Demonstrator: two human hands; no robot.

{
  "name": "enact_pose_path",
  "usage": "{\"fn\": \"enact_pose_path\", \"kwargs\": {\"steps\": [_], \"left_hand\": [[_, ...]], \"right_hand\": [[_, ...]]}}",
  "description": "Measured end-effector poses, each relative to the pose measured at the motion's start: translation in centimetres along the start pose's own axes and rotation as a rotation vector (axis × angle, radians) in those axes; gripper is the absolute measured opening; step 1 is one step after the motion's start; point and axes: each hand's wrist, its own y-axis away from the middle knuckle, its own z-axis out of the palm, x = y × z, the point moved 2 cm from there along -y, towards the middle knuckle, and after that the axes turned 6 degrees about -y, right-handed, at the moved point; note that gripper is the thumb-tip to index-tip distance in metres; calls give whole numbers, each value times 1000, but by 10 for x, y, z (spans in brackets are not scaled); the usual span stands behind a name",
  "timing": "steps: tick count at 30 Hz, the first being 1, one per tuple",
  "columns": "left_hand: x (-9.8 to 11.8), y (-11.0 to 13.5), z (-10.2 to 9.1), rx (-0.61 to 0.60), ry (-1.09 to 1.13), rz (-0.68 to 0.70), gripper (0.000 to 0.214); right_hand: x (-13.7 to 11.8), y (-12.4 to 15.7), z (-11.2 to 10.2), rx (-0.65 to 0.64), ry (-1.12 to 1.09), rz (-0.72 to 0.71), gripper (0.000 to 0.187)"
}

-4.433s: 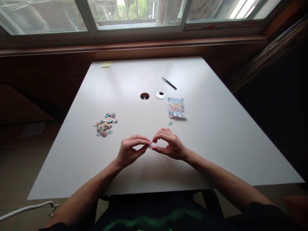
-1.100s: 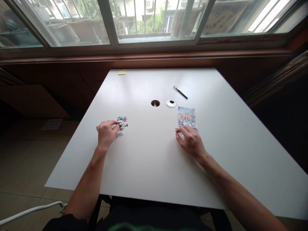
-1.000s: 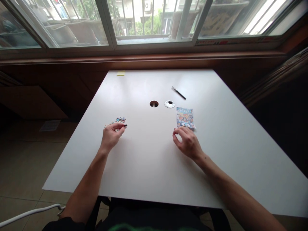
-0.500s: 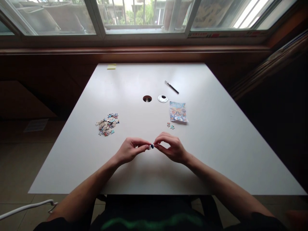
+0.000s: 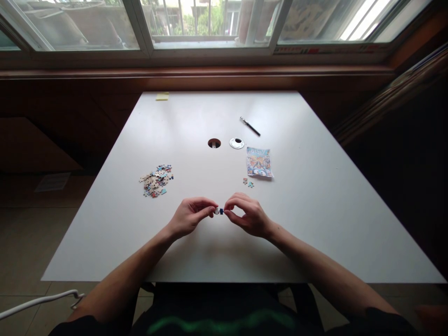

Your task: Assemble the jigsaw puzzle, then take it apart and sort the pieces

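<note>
Between my two hands, above the near middle of the table, are small jigsaw puzzle pieces. My left hand pinches a white puzzle piece by its left side. A dark blue puzzle piece sits in the fingertips of my right hand. The two pieces touch or nearly touch; whether they are joined I cannot tell. Just beyond my right hand lie a reddish puzzle piece and a light blue one. A heap of puzzle pieces lies farther left, past my left hand.
A colourful printed sheet or packet lies beyond my right hand. Farther back are a black pen, a round metal cover and a cable hole in the white table. A yellow sticky note is at the back left.
My left fingers have drawn slightly left and up, so more of the white piece shows. The pieces have turned to lie more level; my right hand has barely moved.
</note>
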Motion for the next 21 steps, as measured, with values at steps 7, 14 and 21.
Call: {"fn": "enact_pose_path", "kwargs": {"steps": [7,14,21], "left_hand": [[3,2,5,-16,-345,164,17],[-3,-10,-47,275,-1009,292,7],[-8,-10,-90,571,-1259,83,6]], "right_hand": [[4,2,5,-25,44,-29,4],[21,3,-18,33,138,-38,8],[36,8,-35,94,184,-11,10]]}}
